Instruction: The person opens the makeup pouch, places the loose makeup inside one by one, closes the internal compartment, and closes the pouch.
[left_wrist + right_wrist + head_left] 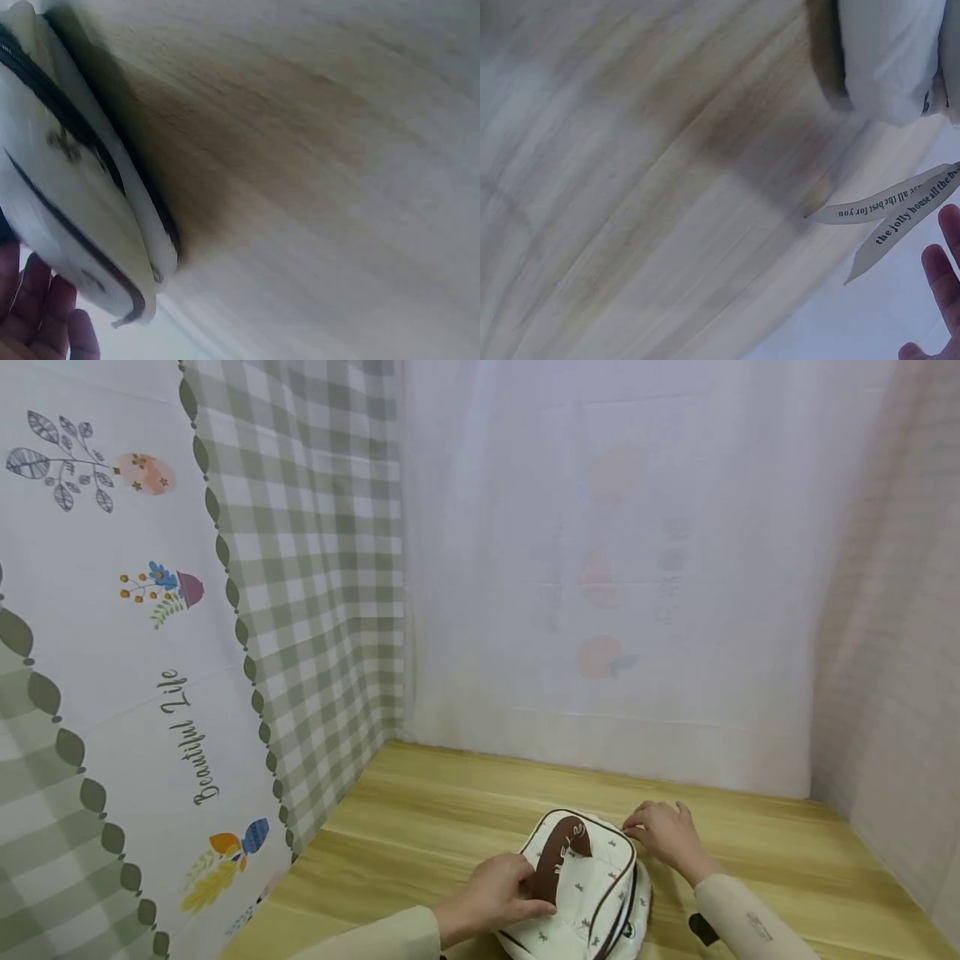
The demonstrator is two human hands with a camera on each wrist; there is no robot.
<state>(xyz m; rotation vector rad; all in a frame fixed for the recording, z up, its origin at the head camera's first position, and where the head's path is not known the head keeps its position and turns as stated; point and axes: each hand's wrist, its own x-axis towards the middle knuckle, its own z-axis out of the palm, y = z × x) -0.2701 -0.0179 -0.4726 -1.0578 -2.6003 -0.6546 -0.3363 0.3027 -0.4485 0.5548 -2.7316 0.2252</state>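
A small white bag (570,881) with a bow-like print, dark piping and a brown lettered patch (555,862) lies on the wooden table. My left hand (491,893) is at its front, thumb and fingers apart beside the patch. In the left wrist view its fingers (56,311) are spread beside the bag's piped edge (90,247). At the bag's far right corner is my right hand (667,835), fingertips close to the edge. Beside its spread fingers (941,277) in the right wrist view hangs a printed ribbon (900,217); part of the bag (892,60) shows above.
The wood-grain tabletop (420,802) extends around the bag. A green checked cloth (315,568) with printed plants hangs at the left, and a white cloth (525,568) at the back. A dark object (702,929) shows by the right sleeve.
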